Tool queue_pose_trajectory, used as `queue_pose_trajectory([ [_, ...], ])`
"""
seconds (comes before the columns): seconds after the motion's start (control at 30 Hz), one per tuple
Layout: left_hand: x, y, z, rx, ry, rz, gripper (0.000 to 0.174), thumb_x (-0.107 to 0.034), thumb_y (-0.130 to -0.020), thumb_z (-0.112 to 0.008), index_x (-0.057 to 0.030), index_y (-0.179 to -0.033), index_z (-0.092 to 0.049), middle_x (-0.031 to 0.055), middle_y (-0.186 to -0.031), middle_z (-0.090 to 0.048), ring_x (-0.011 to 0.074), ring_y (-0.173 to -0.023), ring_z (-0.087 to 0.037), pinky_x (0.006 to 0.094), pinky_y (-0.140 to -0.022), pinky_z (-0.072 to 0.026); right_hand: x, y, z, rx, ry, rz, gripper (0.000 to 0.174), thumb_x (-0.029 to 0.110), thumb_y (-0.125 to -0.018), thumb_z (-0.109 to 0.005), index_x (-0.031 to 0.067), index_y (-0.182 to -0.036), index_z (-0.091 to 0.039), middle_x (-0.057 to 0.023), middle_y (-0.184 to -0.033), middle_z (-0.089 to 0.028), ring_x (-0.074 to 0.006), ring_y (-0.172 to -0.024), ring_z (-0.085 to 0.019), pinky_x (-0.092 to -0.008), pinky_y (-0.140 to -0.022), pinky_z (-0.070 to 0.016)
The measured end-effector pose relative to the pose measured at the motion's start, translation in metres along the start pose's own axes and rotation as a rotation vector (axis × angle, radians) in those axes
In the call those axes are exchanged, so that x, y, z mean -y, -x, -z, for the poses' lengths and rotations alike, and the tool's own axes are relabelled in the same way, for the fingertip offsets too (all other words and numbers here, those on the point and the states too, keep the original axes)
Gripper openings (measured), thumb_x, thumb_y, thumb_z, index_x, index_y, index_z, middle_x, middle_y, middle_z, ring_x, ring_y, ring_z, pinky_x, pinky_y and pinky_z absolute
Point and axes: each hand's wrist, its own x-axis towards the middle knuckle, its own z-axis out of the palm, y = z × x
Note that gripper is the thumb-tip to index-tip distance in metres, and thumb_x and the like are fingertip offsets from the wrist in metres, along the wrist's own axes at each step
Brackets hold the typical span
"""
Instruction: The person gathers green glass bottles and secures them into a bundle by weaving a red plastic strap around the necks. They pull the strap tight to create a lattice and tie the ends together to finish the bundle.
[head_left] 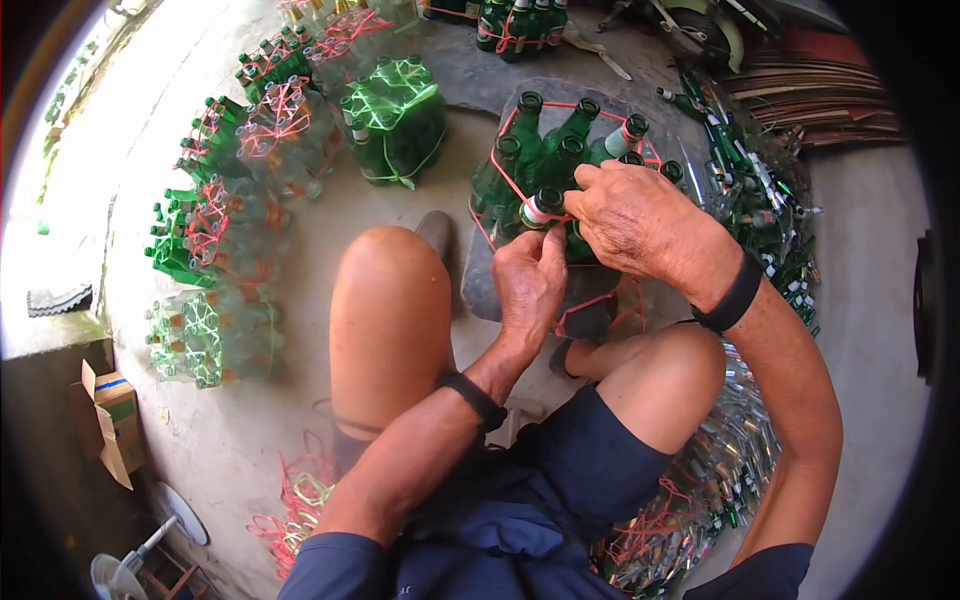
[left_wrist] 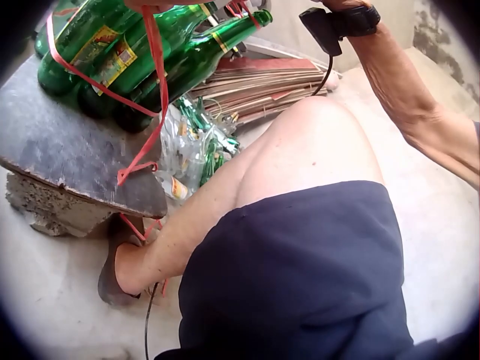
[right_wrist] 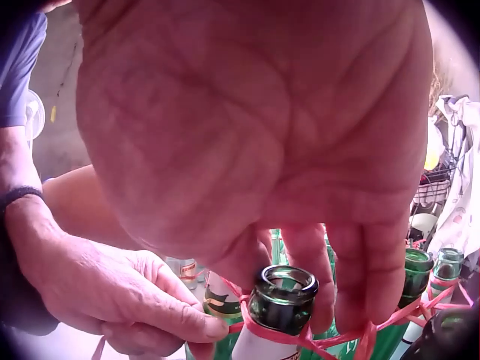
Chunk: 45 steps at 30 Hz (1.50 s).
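Several green bottles [head_left: 528,130] stand grouped on a dark slab [head_left: 483,290], with red twine [head_left: 510,172] stretched round their necks. The left hand [head_left: 530,280] pinches the twine between thumb and finger beside a white-labelled bottle neck [head_left: 543,205] at the near side of the group. Just right of it, the right hand [head_left: 635,215] has its fingers curled on the twine over the near bottles. In the right wrist view the twine [right_wrist: 259,328] loops round a bottle neck [right_wrist: 283,300] between the two hands. A loose length of twine [left_wrist: 150,82] hangs down in the left wrist view.
Tied bundles of green and clear bottles [head_left: 398,115] stand at the left and back. Loose bottles [head_left: 745,190] lie heaped on the right, beside stacked flat sheets [head_left: 820,95]. More twine [head_left: 300,490] lies on the floor at lower left, near a cardboard box [head_left: 118,425].
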Motion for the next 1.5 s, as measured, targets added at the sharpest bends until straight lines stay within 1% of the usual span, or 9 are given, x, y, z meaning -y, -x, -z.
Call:
queue_pose_trajectory([
  [0.33,-0.002,0.002,-0.001,0.016,0.051,0.027,0.039,-0.023,-0.104,-0.070,0.0056,-0.078,-0.070,0.0075,-0.057,-0.060,0.0111,-0.055,-0.052,0.0385,-0.053,-0.0443,-0.002,-0.005,0.007,0.005,0.114,0.043,0.012,0.015,-0.092,-0.064,0.0067,-0.089,-0.072,-0.0118,-0.087,-0.069,-0.0309,-0.091,-0.067,-0.0417,-0.086,-0.0558],
  [0.8,-0.006,0.004,-0.008,0.007,0.151,0.015,0.038,-0.022,-0.104,-0.071,0.0049,-0.077,-0.071,0.0017,-0.057,-0.055,0.0069,-0.057,-0.048,0.0338,-0.051,-0.0405,-0.009,-0.016,0.025,0.153,0.105,0.020,0.013,0.015,-0.090,-0.062,0.0061,-0.086,-0.071,-0.0150,-0.077,-0.070,-0.0364,-0.087,-0.070,-0.0480,-0.082,-0.0567],
  [0.83,-0.009,0.004,-0.007,0.008,0.152,0.014,0.038,-0.022,-0.104,-0.071,0.0049,-0.077,-0.071,0.0017,-0.057,-0.055,0.0069,-0.057,-0.048,0.0338,-0.051,-0.0405,-0.008,-0.017,0.029,0.153,0.107,0.020,0.013,0.015,-0.090,-0.062,0.0061,-0.086,-0.071,-0.0150,-0.077,-0.070,-0.0364,-0.087,-0.070,-0.0480,-0.082,-0.0567],
  [0.9,-0.014,0.007,-0.003,0.055,0.122,0.076,0.036,-0.022,-0.106,-0.070,0.0070,-0.085,-0.075,-0.0043,-0.069,-0.062,0.0033,-0.067,-0.050,0.0277,-0.056,-0.0402,-0.007,-0.019,0.034,0.175,0.107,0.004,0.011,0.014,-0.086,-0.069,0.0089,-0.091,-0.078,-0.0186,-0.090,-0.076,-0.0386,-0.095,-0.076,-0.0493,-0.084,-0.0602],
  [1.0,-0.011,0.004,-0.004,0.079,0.134,0.052,0.037,-0.022,-0.106,-0.070,0.0065,-0.084,-0.075,-0.0040,-0.068,-0.062,0.0036,-0.065,-0.050,0.0273,-0.056,-0.0402,-0.018,-0.013,0.030,0.034,0.091,0.147,0.002,0.009,-0.084,-0.069,0.0070,-0.085,-0.068,-0.0147,-0.079,-0.069,-0.0378,-0.088,-0.071,-0.0486,-0.083,-0.0565],
  [1.1,-0.022,0.008,-0.003,0.110,0.209,0.128,0.036,-0.022,-0.105,-0.070,0.0063,-0.084,-0.075,-0.0038,-0.066,-0.061,0.0037,-0.063,-0.049,0.0267,-0.055,-0.0397,-0.024,-0.014,0.030,0.036,0.137,0.192,0.006,0.007,-0.081,-0.071,0.0071,-0.086,-0.068,-0.0139,-0.081,-0.069,-0.0373,-0.089,-0.071,-0.0490,-0.084,-0.0563],
  [1.2,-0.023,0.008,-0.008,0.080,0.243,0.042,0.039,-0.020,-0.109,-0.068,0.0066,-0.081,-0.070,-0.0031,-0.063,-0.058,0.0037,-0.060,-0.045,0.0295,-0.050,-0.0383,-0.028,-0.016,0.034,0.032,0.166,0.186,0.005,0.009,-0.082,-0.072,0.0072,-0.085,-0.068,-0.0130,-0.081,-0.068,-0.0366,-0.091,-0.070,-0.0487,-0.084,-0.0562],
  [1.43,-0.022,0.007,-0.009,0.110,0.231,0.031,0.033,-0.019,-0.109,-0.068,0.0062,-0.088,-0.074,-0.0043,-0.064,-0.056,0.0036,-0.060,-0.045,0.0290,-0.050,-0.0373,-0.031,-0.021,0.043,0.112,0.221,0.102,0.006,0.011,-0.079,-0.073,0.0072,-0.081,-0.068,-0.0119,-0.083,-0.068,-0.0344,-0.095,-0.070,-0.0477,-0.085,-0.0562],
  [1.5,-0.022,0.009,-0.010,0.110,0.218,0.043,0.029,-0.018,-0.108,-0.068,0.0058,-0.093,-0.076,-0.0046,-0.064,-0.054,0.0037,-0.060,-0.043,0.0291,-0.050,-0.0358,-0.033,-0.019,0.039,0.015,0.239,0.151,0.009,0.012,-0.078,-0.074,0.0062,-0.081,-0.068,-0.0122,-0.086,-0.068,-0.0339,-0.095,-0.069,-0.0468,-0.084,-0.0565],
])
